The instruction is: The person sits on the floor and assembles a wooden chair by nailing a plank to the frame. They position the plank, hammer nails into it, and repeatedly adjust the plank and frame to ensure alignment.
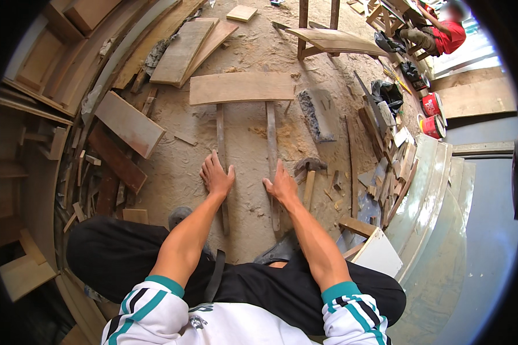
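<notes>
Left hand (217, 179), right hand (284, 187): thumbs and fingers spread astride wooden slats (271, 135); plank (242, 88) at far ends; can't tell if gripping.

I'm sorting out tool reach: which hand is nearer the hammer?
Right. The right hand is just left of the hammer, at the right wooden strip; the left hand is farther left.

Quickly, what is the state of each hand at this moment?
Left hand: astride the left wooden strip; whether its grip is closed cannot be told.
Right hand: astride the right wooden strip; whether its grip is closed cannot be told.
</notes>
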`<state>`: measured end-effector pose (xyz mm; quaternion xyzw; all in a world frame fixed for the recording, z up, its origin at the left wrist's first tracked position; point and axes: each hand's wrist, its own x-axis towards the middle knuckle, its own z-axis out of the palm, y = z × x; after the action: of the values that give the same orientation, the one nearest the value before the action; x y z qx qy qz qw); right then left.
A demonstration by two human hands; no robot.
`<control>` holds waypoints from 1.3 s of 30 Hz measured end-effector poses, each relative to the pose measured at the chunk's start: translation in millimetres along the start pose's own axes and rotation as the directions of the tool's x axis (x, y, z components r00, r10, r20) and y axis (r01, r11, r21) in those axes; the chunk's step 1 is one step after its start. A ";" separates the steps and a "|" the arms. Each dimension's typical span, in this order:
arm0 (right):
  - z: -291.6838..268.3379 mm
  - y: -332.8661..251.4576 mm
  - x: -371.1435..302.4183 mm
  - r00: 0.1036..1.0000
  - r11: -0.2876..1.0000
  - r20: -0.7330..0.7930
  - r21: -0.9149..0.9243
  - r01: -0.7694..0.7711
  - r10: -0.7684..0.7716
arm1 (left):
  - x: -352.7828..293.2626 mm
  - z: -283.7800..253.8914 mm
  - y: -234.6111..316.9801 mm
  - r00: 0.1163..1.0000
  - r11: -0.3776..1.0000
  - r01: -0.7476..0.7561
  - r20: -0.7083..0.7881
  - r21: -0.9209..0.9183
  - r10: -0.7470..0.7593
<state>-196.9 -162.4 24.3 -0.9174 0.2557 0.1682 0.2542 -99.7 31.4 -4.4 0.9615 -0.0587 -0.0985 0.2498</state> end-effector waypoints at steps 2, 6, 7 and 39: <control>2.1 2.1 -5.0 1.000 0.999 0.004 -0.048 0.008 -0.008 | -5.4 0.7 -3.6 1.000 1.000 -0.005 -0.003 0.015 0.005; 9.1 18.8 -1.0 0.998 0.997 0.002 -0.027 0.070 -0.070 | -2.6 4.3 -9.4 0.998 0.997 -0.058 -0.020 0.045 0.059; 10.8 23.2 0.1 0.997 0.997 0.002 -0.025 0.072 -0.072 | -3.1 5.2 -9.4 0.997 0.996 -0.076 -0.023 0.037 0.077; -0.7 12.4 -21.4 0.994 0.992 -0.003 -0.072 0.104 -0.105 | -10.3 3.4 -20.7 0.986 0.987 -0.162 -0.038 -0.007 0.161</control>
<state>-221.0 -163.7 29.5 -0.9388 0.2020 0.1605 0.2284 -109.2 49.5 -15.8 0.9540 -0.1313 -0.0604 0.2627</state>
